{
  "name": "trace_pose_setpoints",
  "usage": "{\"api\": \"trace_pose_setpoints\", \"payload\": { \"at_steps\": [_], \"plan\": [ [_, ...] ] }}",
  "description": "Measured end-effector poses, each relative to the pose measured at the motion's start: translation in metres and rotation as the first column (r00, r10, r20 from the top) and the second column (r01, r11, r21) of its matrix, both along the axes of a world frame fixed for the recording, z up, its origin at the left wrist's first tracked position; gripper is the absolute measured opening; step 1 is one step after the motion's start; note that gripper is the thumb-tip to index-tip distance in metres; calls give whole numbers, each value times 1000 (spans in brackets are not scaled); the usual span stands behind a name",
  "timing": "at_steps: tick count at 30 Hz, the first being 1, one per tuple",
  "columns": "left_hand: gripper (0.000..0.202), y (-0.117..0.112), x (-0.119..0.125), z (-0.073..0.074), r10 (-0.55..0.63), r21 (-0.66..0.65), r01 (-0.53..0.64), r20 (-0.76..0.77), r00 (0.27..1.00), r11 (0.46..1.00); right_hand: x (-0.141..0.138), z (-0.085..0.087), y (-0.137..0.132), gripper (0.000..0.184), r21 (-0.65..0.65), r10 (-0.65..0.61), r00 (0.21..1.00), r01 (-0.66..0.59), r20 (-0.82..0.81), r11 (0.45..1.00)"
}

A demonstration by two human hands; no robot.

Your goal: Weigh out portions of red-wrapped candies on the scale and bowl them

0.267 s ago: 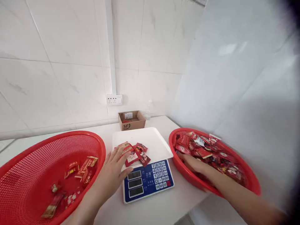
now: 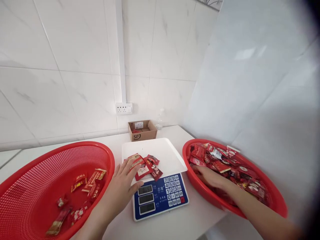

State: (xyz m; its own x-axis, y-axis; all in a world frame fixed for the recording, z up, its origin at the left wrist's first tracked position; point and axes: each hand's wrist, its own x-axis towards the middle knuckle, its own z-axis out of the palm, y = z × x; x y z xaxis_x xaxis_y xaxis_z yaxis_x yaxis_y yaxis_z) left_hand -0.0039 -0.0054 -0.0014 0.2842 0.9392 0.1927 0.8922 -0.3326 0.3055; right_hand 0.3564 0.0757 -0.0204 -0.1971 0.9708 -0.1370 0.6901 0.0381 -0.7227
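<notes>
My left hand [image 2: 122,183] is open with its fingers spread, at the left edge of a digital scale [image 2: 161,195]. Its fingertips lie over or against several red snack packets [image 2: 143,170] on the scale's white tray [image 2: 163,151]; I cannot tell whether they press on them. My right hand [image 2: 207,176] reaches into the near left side of a red basket [image 2: 280,203] heaped with small red-wrapped packets [image 2: 220,160]. Its fingers are down among the packets, mostly hidden, so what they hold does not show.
Left of the scale stands a larger red mesh basket [image 2: 100,148] with several wrapped packets [image 2: 93,180] on its bottom. Behind the tray are a small cardboard box [image 2: 145,134] and a clear plastic bottle [image 2: 160,119]. A wall socket [image 2: 124,108] sits above the white table [image 2: 172,218].
The whole view has shifted slightly, so things sit a little lower and farther right. My left hand stays by the packets on the tray, and my right hand remains inside the right basket.
</notes>
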Motion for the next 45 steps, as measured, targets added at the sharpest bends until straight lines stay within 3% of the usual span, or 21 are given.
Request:
{"api": "trace_pose_setpoints", "payload": {
  "at_steps": [3,6,9,12,15,19,24,32,41,45],
  "plan": [
    [50,0,0,1,-2,5,2,12,1000,1000,13,-6,10,19,38,87,992,-91,86,995],
    [50,0,0,2,11,-5,-10,22,1000,1000,24,-2,17,25,208,-33,992,6,125,978],
    [50,-1,2,6,24,-40,-23,24,999,999,18,17,14,31,334,-174,983,142,66,932],
    [51,-4,5,12,27,-84,-26,10,1000,996,-17,41,5,35,301,-121,990,138,-75,944],
    [53,-7,8,18,34,-113,-33,6,999,993,-69,54,-2,35,184,120,978,-88,-168,979],
    [60,-9,8,22,64,-139,-61,15,998,988,-134,46,2,28,204,360,923,-329,-139,922],
    [63,-7,8,18,77,-170,-77,-6,997,982,-173,39,9,19,122,434,895,-421,-106,899],
    [63,-5,13,9,30,-178,-42,-71,997,983,-173,43,17,16,154,347,937,-347,22,925],
    [55,-5,13,5,-3,-126,-6,-69,998,992,-165,45,9,23,142,365,931,-360,-7,922],
    [56,-4,11,-1,5,-89,-9,-44,999,996,-156,43,19,26,250,251,968,-248,23,936]
  ]
}}
